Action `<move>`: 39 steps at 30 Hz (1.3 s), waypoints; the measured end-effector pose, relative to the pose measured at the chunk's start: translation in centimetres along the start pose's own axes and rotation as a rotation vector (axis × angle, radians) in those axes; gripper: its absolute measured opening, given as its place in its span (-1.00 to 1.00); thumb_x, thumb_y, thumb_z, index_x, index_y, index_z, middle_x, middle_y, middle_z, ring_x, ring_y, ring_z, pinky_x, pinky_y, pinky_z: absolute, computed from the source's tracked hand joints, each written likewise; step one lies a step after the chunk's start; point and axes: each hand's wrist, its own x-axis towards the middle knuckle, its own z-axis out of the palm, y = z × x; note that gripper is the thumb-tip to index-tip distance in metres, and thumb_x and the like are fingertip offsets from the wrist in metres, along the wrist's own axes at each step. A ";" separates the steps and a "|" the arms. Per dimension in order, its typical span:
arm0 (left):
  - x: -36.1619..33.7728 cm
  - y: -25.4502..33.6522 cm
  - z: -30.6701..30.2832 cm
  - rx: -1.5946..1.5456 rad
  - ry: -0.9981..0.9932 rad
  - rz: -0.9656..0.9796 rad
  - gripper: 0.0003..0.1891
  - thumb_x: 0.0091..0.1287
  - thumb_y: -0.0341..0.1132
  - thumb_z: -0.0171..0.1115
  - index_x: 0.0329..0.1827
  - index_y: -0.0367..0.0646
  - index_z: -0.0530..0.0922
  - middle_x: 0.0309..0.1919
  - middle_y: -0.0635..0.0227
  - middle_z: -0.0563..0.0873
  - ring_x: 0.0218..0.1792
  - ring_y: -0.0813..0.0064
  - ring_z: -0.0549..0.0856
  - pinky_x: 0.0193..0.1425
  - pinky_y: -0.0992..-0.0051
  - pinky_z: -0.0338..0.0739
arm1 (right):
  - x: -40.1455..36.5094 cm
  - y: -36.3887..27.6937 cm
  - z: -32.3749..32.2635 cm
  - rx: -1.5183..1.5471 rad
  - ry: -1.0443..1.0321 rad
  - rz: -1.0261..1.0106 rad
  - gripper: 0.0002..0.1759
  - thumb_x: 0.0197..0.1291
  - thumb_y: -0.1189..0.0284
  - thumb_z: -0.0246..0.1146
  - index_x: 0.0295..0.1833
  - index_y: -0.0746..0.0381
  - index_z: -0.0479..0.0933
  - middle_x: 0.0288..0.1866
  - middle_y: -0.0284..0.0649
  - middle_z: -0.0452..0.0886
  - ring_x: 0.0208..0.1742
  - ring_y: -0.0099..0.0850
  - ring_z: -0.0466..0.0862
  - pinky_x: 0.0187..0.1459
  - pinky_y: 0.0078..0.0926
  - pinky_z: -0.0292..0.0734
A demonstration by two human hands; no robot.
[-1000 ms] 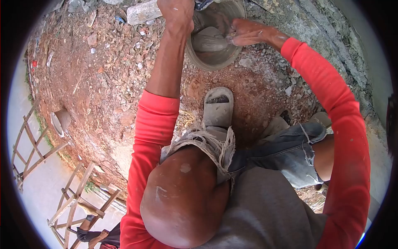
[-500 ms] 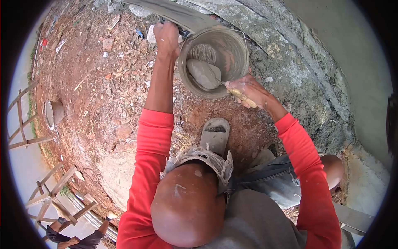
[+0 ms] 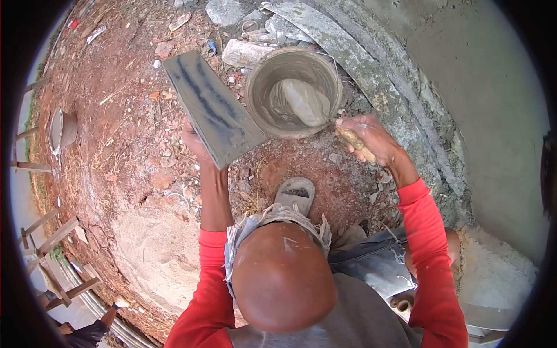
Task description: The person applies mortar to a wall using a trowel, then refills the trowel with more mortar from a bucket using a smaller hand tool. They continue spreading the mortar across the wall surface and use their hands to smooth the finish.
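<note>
Left hand (image 3: pixel 196 142) clasps the plastering float (image 3: pixel 212 107) from beneath; right hand (image 3: pixel 374 138) curls round the trowel (image 3: pixel 355 143). Tilting the trowel could drop mortar (image 3: pixel 303 100) outside the bucket (image 3: pixel 252 95).

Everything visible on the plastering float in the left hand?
The plastering float is a long, flat rectangular plate, smeared grey with what looks like wet mortar; darker streaks run lengthwise down its face. That face is turned toward the camera, slanting from upper left to lower right in frame. The left hand holds it from behind, any handle hidden. One corner is beside the bucket; contact is unclear.
</note>
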 end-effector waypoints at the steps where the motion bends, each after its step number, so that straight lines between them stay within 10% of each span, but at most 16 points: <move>1: -0.9 -0.3 0.9 0.033 0.059 -0.047 -0.56 0.76 -0.08 -0.04 0.32 -0.24 0.64 0.09 0.17 0.83 0.01 0.24 0.85 0.11 0.18 0.83 | -0.8 -0.6 0.2 -0.011 0.012 0.004 -0.50 0.50 0.03 0.45 -0.10 0.34 0.69 -0.57 -0.28 0.57 -0.77 -0.56 0.46 -0.74 -0.55 0.31; 11: -3.0 -7.9 7.8 -0.069 0.027 -0.370 -0.38 0.77 0.08 -0.08 0.61 -0.24 0.46 0.35 0.08 0.74 0.24 0.13 0.81 0.38 0.05 0.77 | -6.8 -8.4 6.4 -0.083 0.027 -0.236 -0.61 0.51 0.21 0.44 0.07 0.38 0.70 -0.42 -0.30 0.65 -0.54 -0.64 0.62 -0.54 -0.56 0.44; 18: -2.8 -11.1 7.8 -0.624 -0.329 -0.460 -0.24 0.75 0.19 -0.18 0.76 -0.21 0.30 0.54 -0.13 0.58 0.47 -0.11 0.68 0.59 -0.13 0.62 | -7.5 -9.7 12.4 -0.704 0.328 -0.640 -0.74 0.35 0.52 0.32 0.05 0.48 0.62 -0.29 0.37 0.67 -0.19 0.47 0.69 -0.09 0.20 0.61; 24: -3.3 -12.1 7.1 -0.643 -0.352 -0.590 -0.17 0.73 0.30 -0.19 0.77 -0.21 0.28 0.58 -0.10 0.54 0.47 -0.11 0.67 0.60 -0.15 0.61 | -7.5 -10.3 12.6 -0.666 0.349 -0.624 -0.77 0.35 0.52 0.33 0.02 0.46 0.59 -0.28 0.38 0.68 -0.12 0.45 0.72 -0.05 0.25 0.58; 27: -3.9 -11.9 7.6 -0.616 -0.314 -0.642 -0.22 0.73 0.22 -0.14 0.75 -0.22 0.30 0.58 -0.09 0.54 0.49 -0.12 0.65 0.61 -0.14 0.59 | -6.1 -9.8 11.2 -0.764 0.325 -0.688 -0.72 0.34 0.56 0.31 0.13 0.39 0.65 -0.38 0.15 0.59 -0.44 -0.03 0.52 -0.26 -0.11 0.54; 33: -2.9 -12.4 7.0 -0.455 -0.258 -0.639 -0.26 0.71 0.13 -0.12 0.74 -0.24 0.32 0.57 -0.11 0.54 0.50 -0.14 0.62 0.62 -0.13 0.57 | -6.6 -9.8 9.6 -0.805 0.333 -0.669 -0.69 0.37 0.56 0.32 0.19 0.37 0.65 -0.39 0.12 0.60 -0.45 -0.11 0.47 -0.27 -0.16 0.54; 36: -1.9 -12.5 6.4 -0.305 -0.186 -0.618 -0.28 0.69 0.09 -0.11 0.73 -0.24 0.33 0.57 -0.11 0.54 0.51 -0.14 0.61 0.62 -0.13 0.55 | -8.3 -9.4 10.0 -0.827 0.310 -0.532 -0.69 0.34 0.51 0.34 0.11 0.47 0.60 -0.29 0.36 0.68 -0.14 0.42 0.73 -0.07 0.25 0.59; 39: -0.6 -12.8 5.8 -0.158 -0.136 -0.626 -0.29 0.68 0.04 -0.09 0.73 -0.25 0.34 0.56 -0.12 0.54 0.51 -0.15 0.60 0.63 -0.13 0.54 | -10.0 -8.6 10.5 -0.763 0.331 -0.555 -0.62 0.34 0.51 0.34 0.20 0.50 0.59 -0.26 0.37 0.69 -0.13 0.42 0.73 -0.05 0.24 0.61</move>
